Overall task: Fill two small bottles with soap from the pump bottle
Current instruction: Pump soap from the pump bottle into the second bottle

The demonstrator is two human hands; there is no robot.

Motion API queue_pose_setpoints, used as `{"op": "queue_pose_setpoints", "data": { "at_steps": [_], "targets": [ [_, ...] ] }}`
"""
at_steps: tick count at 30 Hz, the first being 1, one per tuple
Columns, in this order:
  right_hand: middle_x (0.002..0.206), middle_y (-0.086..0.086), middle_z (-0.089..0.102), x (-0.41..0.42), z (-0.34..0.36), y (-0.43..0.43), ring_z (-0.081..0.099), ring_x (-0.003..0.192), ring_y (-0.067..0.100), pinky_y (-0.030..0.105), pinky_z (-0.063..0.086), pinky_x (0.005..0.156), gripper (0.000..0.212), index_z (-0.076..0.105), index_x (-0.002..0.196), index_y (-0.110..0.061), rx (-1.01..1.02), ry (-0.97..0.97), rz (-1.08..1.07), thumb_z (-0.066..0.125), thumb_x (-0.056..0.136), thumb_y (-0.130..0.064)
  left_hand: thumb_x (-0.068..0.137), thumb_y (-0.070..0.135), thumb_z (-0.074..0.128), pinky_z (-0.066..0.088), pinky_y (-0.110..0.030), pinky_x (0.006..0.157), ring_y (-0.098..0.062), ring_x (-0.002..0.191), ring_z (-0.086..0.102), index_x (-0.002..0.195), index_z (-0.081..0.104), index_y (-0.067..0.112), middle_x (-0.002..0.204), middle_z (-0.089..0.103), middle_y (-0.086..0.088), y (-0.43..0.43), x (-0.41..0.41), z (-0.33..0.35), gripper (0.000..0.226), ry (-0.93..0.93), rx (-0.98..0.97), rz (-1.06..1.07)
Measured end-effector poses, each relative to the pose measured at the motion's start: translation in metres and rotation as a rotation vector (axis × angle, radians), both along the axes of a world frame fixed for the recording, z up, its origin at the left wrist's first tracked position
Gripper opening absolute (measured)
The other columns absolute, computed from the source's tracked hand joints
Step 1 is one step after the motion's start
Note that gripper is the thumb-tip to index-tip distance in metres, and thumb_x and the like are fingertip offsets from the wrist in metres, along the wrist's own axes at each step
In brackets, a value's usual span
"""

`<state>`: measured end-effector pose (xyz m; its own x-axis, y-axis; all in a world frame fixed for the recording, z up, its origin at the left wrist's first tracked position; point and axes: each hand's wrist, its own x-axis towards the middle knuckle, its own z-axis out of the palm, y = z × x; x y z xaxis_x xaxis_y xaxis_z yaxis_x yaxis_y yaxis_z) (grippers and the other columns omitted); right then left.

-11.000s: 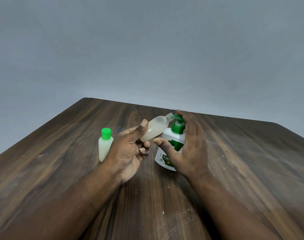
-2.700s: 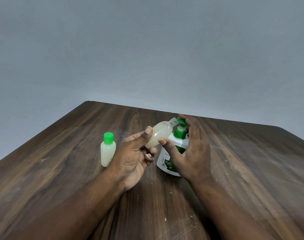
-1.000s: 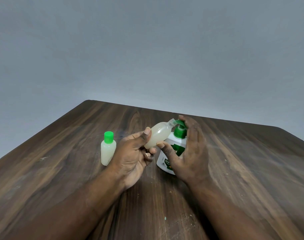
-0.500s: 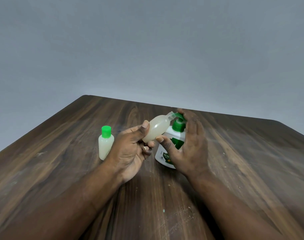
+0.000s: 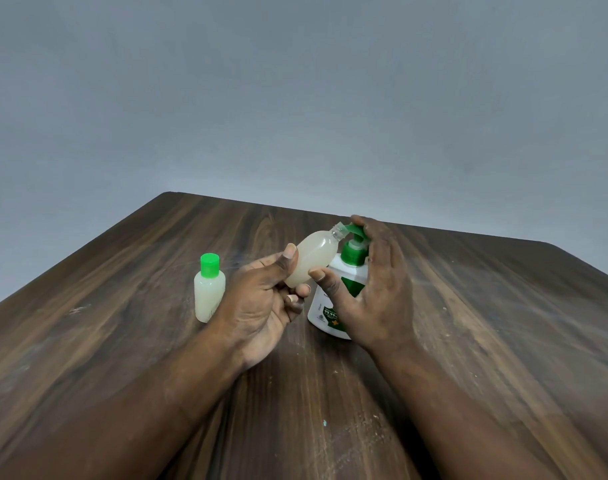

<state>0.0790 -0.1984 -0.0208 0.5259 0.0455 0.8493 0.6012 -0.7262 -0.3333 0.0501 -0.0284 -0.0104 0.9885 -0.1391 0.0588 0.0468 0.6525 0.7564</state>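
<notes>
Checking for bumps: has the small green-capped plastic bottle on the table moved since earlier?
No. The small green-capped plastic bottle keeps its spot on the dark wooden table.

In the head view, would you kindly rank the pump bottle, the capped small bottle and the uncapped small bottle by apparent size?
1. pump bottle: largest.
2. capped small bottle and uncapped small bottle: look alike, so unranked.

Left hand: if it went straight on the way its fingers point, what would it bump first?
Probably the thumb of the right hand, just past the left hand, with the pump bottle behind it; depth is unclear.
</notes>
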Motion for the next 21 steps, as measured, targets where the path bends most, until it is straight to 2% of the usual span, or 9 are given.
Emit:
{"op": "queue_pose_setpoints", "data": {
  "at_steps": [4, 10, 17, 21],
  "targets": [
    [0.140, 0.003, 0.059, 0.0011, -0.0036, -0.0001, 0.058, 0.124, 0.022, 0.051, 0.052, 0.099, 0.090, 0.050, 0.146, -0.012, -0.004, -0.013, -0.009, 0.057, 0.088, -0.080, 0.096, 0.026, 0.064, 0.039, -0.015, 0.047, -0.011, 0.058, 0.051, 0.098, 0.072, 0.005, 0.080, 0.067, -0.010, 0.0004, -0.0001, 0.0001, 0.023, 0.011, -0.003, 0.005],
    [0.142, 0.003, 0.057, -0.0005, -0.0046, -0.0001, 0.057, 0.126, 0.022, 0.051, 0.052, 0.101, 0.092, 0.049, 0.148, -0.012, -0.009, -0.009, 0.005, 0.054, 0.088, -0.082, 0.099, 0.026, 0.062, 0.038, -0.015, 0.046, -0.011, 0.057, 0.050, 0.105, 0.069, 0.002, 0.077, 0.065, -0.010, 0.0000, -0.0018, -0.0004, 0.026, 0.018, 0.008, 0.014],
    [0.141, 0.004, 0.059, 0.0000, 0.0004, 0.0003, 0.058, 0.127, 0.024, 0.052, 0.052, 0.100, 0.094, 0.051, 0.147, -0.009, 0.008, -0.004, 0.003, 0.054, 0.088, -0.083, 0.098, 0.026, 0.062, 0.039, -0.015, 0.046, -0.011, 0.058, 0.051, 0.098, 0.070, 0.005, 0.076, 0.066, -0.007, -0.0017, -0.0019, 0.0004, 0.023, -0.002, -0.001, -0.005],
    [0.139, 0.003, 0.059, 0.0002, -0.0009, 0.0008, 0.058, 0.125, 0.022, 0.049, 0.053, 0.099, 0.092, 0.052, 0.146, -0.011, 0.016, -0.004, -0.002, 0.056, 0.088, -0.082, 0.096, 0.027, 0.064, 0.039, -0.016, 0.046, -0.011, 0.058, 0.052, 0.102, 0.069, 0.004, 0.078, 0.066, -0.007, -0.0015, -0.0006, -0.0002, 0.025, -0.003, -0.002, -0.006]
  ]
}}
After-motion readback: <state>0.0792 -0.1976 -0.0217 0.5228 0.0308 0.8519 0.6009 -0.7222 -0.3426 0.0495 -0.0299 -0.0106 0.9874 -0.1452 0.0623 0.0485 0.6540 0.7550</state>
